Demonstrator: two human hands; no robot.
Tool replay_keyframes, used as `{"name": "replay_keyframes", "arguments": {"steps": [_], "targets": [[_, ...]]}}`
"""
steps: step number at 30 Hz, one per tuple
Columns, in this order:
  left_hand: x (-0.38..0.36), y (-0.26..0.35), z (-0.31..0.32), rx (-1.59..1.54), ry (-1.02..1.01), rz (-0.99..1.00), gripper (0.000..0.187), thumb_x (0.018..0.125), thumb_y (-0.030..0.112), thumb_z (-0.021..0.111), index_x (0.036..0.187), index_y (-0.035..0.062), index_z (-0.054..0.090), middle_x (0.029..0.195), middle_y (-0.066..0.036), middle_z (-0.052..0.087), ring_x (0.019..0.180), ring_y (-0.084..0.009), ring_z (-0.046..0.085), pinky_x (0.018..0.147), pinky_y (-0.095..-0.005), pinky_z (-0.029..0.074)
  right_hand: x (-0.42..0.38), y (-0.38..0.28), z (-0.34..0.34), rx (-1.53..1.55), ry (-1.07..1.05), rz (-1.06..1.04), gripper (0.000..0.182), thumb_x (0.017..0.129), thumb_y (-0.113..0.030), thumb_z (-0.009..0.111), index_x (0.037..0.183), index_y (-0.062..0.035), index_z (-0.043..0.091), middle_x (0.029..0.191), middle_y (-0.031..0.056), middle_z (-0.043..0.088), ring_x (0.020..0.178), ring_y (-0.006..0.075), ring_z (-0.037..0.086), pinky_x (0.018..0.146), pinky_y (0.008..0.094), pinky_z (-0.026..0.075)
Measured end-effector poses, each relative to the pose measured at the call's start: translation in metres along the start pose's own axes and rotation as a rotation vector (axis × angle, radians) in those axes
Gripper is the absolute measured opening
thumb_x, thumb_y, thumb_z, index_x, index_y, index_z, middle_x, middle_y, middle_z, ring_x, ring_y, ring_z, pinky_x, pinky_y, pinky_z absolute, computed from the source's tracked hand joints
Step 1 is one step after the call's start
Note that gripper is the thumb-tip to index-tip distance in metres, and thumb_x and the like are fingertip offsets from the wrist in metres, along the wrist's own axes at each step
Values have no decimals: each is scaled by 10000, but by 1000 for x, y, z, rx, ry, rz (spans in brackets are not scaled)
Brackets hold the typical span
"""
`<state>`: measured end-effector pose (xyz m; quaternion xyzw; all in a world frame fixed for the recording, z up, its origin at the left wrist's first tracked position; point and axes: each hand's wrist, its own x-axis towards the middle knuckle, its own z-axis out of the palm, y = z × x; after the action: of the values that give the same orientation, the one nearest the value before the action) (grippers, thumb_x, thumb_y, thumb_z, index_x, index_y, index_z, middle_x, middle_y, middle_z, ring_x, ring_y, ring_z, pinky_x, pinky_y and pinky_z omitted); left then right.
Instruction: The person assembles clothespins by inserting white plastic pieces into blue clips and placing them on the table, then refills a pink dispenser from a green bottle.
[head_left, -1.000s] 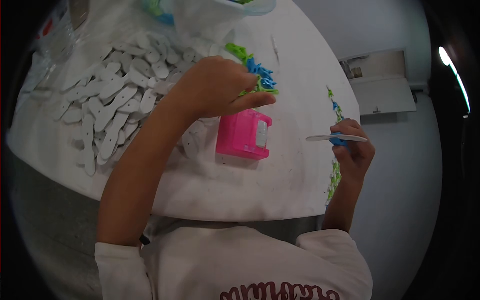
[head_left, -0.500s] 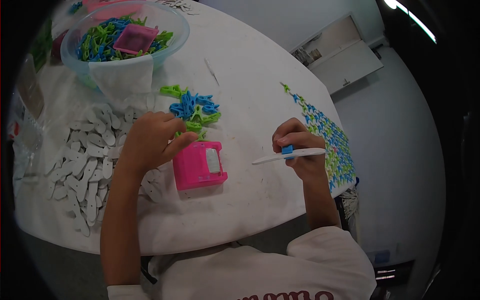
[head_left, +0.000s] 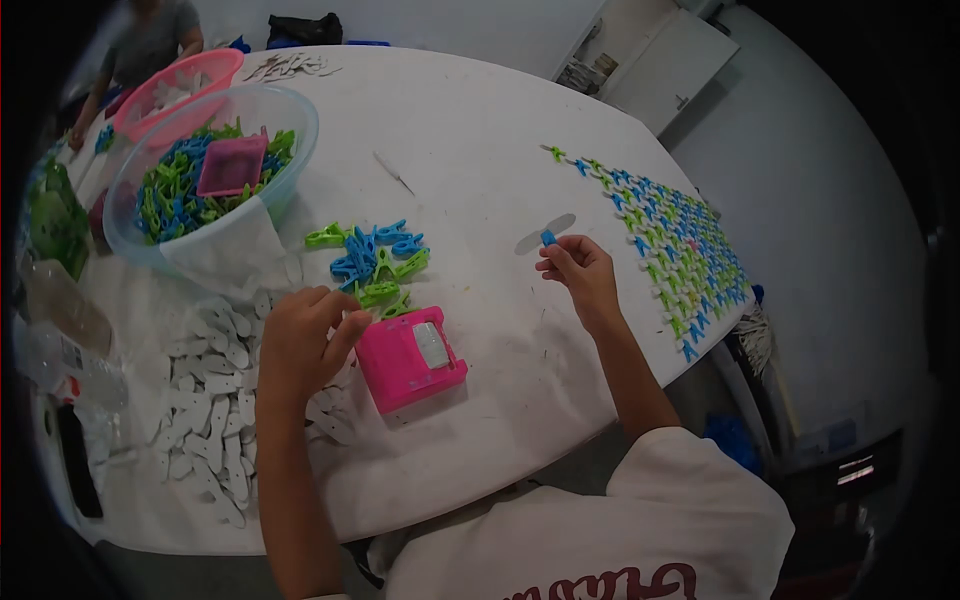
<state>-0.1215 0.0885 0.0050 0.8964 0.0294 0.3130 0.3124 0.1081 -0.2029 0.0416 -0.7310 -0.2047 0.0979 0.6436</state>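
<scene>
My right hand (head_left: pixel 585 272) pinches a small blue clip (head_left: pixel 548 238) fixed across a flat, elongated piece (head_left: pixel 563 222), which looks grey and is held above the table. My left hand (head_left: pixel 308 345) hovers beside a pink box (head_left: pixel 400 385) with a whitish insert, its fingers loosely bent and thumb apart; nothing shows in it. Just beyond that hand lies a small group of blue and green plastic clips (head_left: pixel 375 258). A heap of flat white sole-shaped pieces (head_left: pixel 215 400) spreads to the left, partly hidden by my left forearm.
At the right edge, blue and green clips lie in dense rows (head_left: pixel 680 240). A clear basin (head_left: pixel 300 130) holds many clips and a pink tray (head_left: pixel 232 168). A thin white tool (head_left: pixel 393 172) lies mid-table. Behind stand a pink basin (head_left: pixel 225 70) and another person (head_left: pixel 150 45); bottles (head_left: pixel 65 310) stand left.
My right hand has moved forward, away from my body, with the clip and flat piece, which has turned. My left hand's thumb has come nearer its fingers. The camera view has shifted.
</scene>
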Motion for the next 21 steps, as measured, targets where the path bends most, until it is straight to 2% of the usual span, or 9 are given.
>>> {"name": "replay_keyframes", "arguments": {"steps": [1,4,8,10,11,13,16,21], "targets": [[0,0,0,13,-13,24,323,921,365,653,799,67,689,702,-86,605,660,-286,597,617,-410,453,4,17,-6,-30,103,43,240,970,-158,669,1078,55,643,934,95,703,790,150,696,718,275,573],[-2,-5,6,30,-30,22,348,942,377,618,820,58,688,717,-98,608,673,-299,601,630,-422,452,7,57,-27,10,198,136,261,973,-206,673,1075,33,653,914,80,702,778,152,698,684,281,566],[-4,-10,11,-22,-53,5,385,969,396,570,864,48,695,749,-119,630,717,-332,612,672,-431,463,18,73,-50,-82,307,187,264,986,-207,654,1119,21,670,957,105,692,774,167,703,704,275,580],[-3,-11,12,-37,-64,14,394,978,399,556,874,45,697,763,-127,638,732,-344,615,686,-433,466,32,87,-65,-419,386,49,262,959,-234,692,1069,3,714,932,87,691,756,160,670,691,275,548],[-3,-11,11,-56,-61,0,393,984,389,545,881,42,697,773,-133,642,739,-350,616,690,-433,467,37,93,-72,-404,397,49,262,959,-234,692,1069,3,714,932,87,691,756,160,670,691,275,548],[-3,-12,12,-67,-62,-5,392,990,379,534,887,38,698,784,-139,646,746,-357,617,695,-432,467,45,96,-79,-621,433,-128,311,933,-285,711,1004,17,732,941,122,687,790,212,643,721,346,511],[-3,-10,12,-73,-86,-55,395,1001,361,509,893,30,695,781,-149,639,754,-365,615,694,-434,464,50,96,-83,-653,376,-56,323,920,-302,718,1001,10,736,930,127,673,826,237,633,757,368,497],[-4,-13,10,-99,-129,-96,408,1012,359,480,934,19,692,784,-152,626,761,-361,610,699,-424,457,39,89,-79,-725,352,-63,320,911,-318,723,987,-7,746,902,125,662,802,251,632,735,369,493]]}}
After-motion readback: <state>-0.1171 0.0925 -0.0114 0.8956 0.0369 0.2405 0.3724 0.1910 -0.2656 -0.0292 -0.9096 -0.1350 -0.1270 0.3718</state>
